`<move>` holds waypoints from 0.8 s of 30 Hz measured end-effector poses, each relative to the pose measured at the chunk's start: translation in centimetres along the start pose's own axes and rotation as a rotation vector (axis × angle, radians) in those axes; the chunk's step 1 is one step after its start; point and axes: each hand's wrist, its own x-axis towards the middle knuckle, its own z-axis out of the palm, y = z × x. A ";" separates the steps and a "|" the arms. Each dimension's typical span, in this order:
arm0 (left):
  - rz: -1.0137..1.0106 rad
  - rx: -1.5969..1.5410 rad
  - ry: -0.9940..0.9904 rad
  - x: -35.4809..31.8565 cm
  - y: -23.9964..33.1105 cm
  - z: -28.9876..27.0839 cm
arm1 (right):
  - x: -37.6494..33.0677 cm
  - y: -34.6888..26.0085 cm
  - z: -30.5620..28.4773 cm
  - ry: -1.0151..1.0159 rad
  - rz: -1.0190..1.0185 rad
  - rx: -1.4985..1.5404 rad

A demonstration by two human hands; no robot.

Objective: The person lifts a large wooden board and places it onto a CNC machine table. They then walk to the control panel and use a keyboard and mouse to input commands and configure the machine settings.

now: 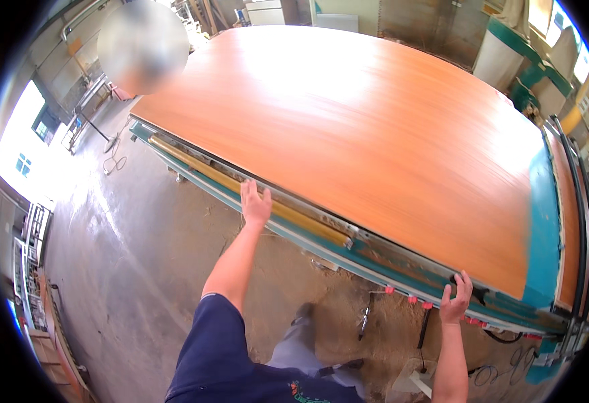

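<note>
Both arms reach forward: the left hand [255, 203] lies flat, unclenched, on the yellow roller [241, 185]; the right hand [456, 299] grasps the near edge of the orange panel [361, 127], whose long axis runs left-right beyond both grips.

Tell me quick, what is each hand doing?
Left hand: open, fingers spread flat on the long yellow-brown roller.
Right hand: fingers curled over the teal metal table edge beside the large orange wooden board.

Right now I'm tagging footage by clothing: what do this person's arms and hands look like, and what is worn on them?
The left hand and the right hand are bare, without gloves. Both forearms are uncovered. A short navy blue sleeve covers the left upper arm. No watch, ring or wristband is visible.
</note>
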 end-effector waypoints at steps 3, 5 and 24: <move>-0.139 0.067 0.188 9.6 -4.6 4.1 | 6.7 -3.9 5.1 -0.021 -0.074 -0.038; -0.204 0.071 0.229 12.9 -5.2 6.1 | 9.9 -5.1 8.0 -0.034 -0.107 -0.082; -0.447 0.031 0.198 20.5 -1.5 8.1 | 17.0 -5.0 13.2 -0.109 0.012 -0.233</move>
